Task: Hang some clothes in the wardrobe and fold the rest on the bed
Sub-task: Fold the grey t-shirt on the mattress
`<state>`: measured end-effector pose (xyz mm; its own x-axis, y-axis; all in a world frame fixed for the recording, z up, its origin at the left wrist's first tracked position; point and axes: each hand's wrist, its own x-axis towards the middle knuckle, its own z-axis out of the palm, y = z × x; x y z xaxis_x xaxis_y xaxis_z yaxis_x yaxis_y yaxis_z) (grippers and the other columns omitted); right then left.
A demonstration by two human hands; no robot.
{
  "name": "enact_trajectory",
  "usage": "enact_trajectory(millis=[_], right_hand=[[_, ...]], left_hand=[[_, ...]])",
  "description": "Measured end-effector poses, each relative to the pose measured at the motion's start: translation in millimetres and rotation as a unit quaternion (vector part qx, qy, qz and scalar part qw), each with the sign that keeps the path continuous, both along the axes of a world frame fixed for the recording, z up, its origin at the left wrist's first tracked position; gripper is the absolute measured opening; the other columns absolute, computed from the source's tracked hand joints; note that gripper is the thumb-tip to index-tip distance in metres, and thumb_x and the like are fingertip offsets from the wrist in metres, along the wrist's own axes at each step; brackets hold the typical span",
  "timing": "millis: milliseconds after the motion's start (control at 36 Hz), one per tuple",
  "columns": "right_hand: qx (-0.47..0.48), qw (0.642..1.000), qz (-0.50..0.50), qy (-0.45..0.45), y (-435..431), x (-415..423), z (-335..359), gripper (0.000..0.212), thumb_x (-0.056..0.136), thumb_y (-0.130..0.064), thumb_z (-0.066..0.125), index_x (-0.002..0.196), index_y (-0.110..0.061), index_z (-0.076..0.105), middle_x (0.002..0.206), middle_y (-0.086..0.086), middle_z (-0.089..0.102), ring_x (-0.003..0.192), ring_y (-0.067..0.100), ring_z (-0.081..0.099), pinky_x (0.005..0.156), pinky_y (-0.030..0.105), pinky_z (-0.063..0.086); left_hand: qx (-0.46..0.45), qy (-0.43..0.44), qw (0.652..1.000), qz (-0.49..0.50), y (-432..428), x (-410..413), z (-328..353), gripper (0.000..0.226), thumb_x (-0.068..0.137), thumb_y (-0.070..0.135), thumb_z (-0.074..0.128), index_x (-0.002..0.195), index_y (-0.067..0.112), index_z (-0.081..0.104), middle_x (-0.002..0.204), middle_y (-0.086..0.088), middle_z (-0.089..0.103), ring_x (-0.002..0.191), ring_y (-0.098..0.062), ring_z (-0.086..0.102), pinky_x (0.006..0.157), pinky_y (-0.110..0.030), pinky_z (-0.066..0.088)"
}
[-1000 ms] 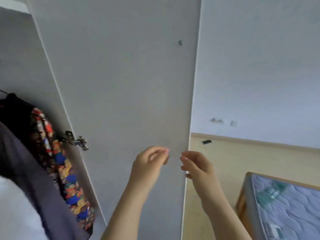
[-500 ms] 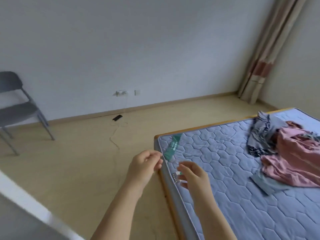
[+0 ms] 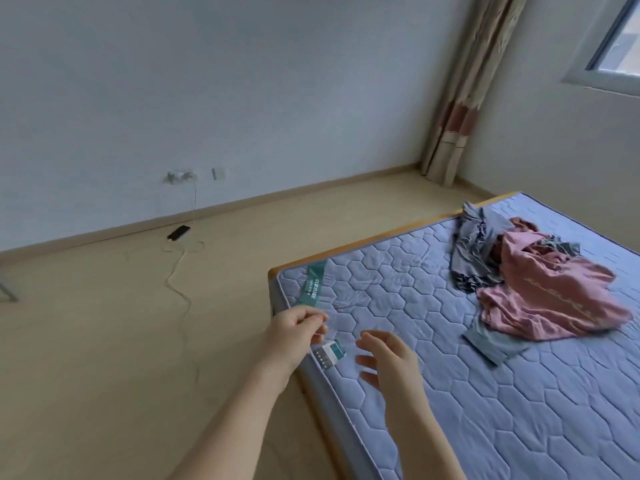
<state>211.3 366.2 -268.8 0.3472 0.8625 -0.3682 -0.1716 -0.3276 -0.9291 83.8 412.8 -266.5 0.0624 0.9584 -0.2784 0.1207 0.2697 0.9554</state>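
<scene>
The bed's mattress is bare, pale blue w/ a quilted hexagon pattern, and lies on a wood frame that shows along the far edge. On its far part, near the window side, the clothes make one loose pile: a pink garment on top, a grey garment touching it on the wall side, and a blue-grey piece sticking out under the pink one. A green label lies flat at the near corner, and a small white tag sits at the mattress edge btw. the two hands. The floor is light beige; a dark phone lies on it by the skirting, w/ a thin cable running across the floor and up to a socket on the white wall. A beige curtain hangs in the corner, and a window is cut off at the top right. A metal leg at the left edge is cut off too, so I cannot tell what it belongs to. The text on the labels is too small to read. The left hand is raised over the bed corner, fingers bent in w/ tips close to the thumb, nothing seen btw. them. The right hand hovers above the mattress, fingers spread and relaxed, holding nothing, well apart from the pile.
</scene>
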Motion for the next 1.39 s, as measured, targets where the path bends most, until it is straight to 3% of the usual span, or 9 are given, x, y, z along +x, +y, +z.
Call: enact_trajectory(millis=[111,250,389,639,806,1111,1389], right_hand=[[-0.011,0.999,0.035,0.019,28,-17,-9,0.014,0.092,-0.006,0.053,0.082,-0.012,0.061,0.081,0.007,0.061,0.065,0.016,0.052,0.058,0.025,0.04],[-0.018,0.994,0.103,0.028,81,-36,-19,0.015,0.092,-0.007,0.053,0.081,-0.012,0.061,0.079,0.007,0.058,0.064,0.017,0.051,0.057,0.024,0.039],[-0.029,0.987,0.154,0.02,149,-34,-24,0.014,0.092,-0.008,0.052,0.082,-0.013,0.061,0.079,0.006,0.058,0.066,0.017,0.052,0.058,0.025,0.04],[-0.045,0.984,0.172,0.024,251,-25,-27,0.018,0.095,-0.011,0.048,0.08,-0.008,0.058,0.078,0.005,0.057,0.065,0.016,0.051,0.059,0.027,0.039],[-0.045,0.976,0.204,0.064,286,-41,-27,0.02,0.097,-0.014,0.046,0.081,-0.008,0.057,0.074,0.003,0.056,0.062,0.016,0.048,0.059,0.026,0.036],[-0.083,0.979,0.184,0.039,387,-47,-49,0.021,0.096,-0.014,0.049,0.079,-0.009,0.06,0.077,0.005,0.059,0.068,0.019,0.054,0.059,0.026,0.041],[-0.102,0.984,0.138,0.051,552,-108,-80,0.016,0.096,-0.013,0.048,0.086,-0.01,0.059,0.08,0.005,0.059,0.066,0.018,0.052,0.058,0.027,0.04]], left_hand=[[-0.016,0.016,0.998,0.063,19,-23,-7,0.028,0.093,0.008,0.049,0.071,0.019,0.062,0.067,0.002,0.063,0.061,-0.01,0.056,0.055,-0.021,0.037],[-0.025,0.026,0.99,0.139,56,-52,-16,0.028,0.092,0.007,0.048,0.071,0.018,0.062,0.068,0.001,0.061,0.061,-0.012,0.054,0.052,-0.02,0.035],[-0.044,0.039,0.989,0.138,103,-55,-19,0.026,0.095,0.01,0.046,0.077,0.021,0.062,0.073,0.004,0.061,0.064,-0.008,0.055,0.057,-0.021,0.036],[-0.063,0.033,0.969,0.236,173,-61,-19,0.021,0.095,0.013,0.049,0.08,0.021,0.062,0.076,0.002,0.062,0.067,-0.011,0.057,0.059,-0.022,0.038],[-0.07,0.047,0.979,0.188,206,-63,-21,0.015,0.097,0.022,0.048,0.089,0.024,0.061,0.085,0.003,0.062,0.076,-0.012,0.06,0.069,-0.024,0.042],[-0.09,0.021,0.976,0.199,320,-68,-33,0.013,0.095,0.02,0.052,0.085,0.018,0.059,0.08,0.001,0.062,0.072,-0.012,0.059,0.065,-0.024,0.041],[-0.1,0.029,0.982,0.16,490,-137,-58,0.015,0.095,0.017,0.05,0.085,0.018,0.061,0.081,0.0,0.063,0.072,-0.013,0.06,0.064,-0.024,0.042]])
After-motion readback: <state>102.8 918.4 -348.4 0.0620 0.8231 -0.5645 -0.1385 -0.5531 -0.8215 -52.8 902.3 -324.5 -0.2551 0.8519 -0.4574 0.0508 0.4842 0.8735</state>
